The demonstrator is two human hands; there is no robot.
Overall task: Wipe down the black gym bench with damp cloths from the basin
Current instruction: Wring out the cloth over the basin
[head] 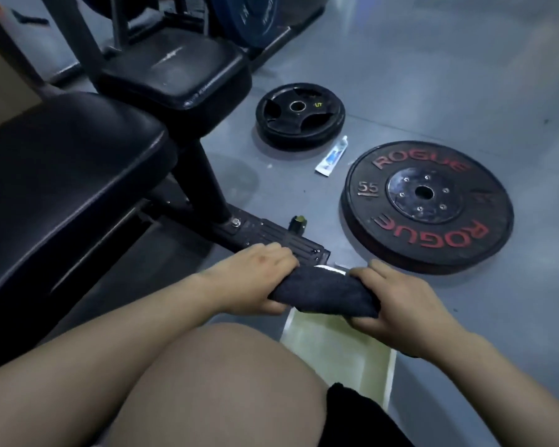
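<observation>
A dark rolled cloth is gripped at both ends, my left hand on its left end and my right hand on its right end. Both hands hold it just above a pale green basin on the floor, partly hidden by my knee. A second dark cloth lies at the basin's near end. The black gym bench fills the left side, its long pad near me and a smaller seat pad beyond it.
A large black weight plate with red lettering lies on the grey floor to the right. A smaller black plate and a white tube lie farther off. The bench's foot bar runs just beyond my left hand.
</observation>
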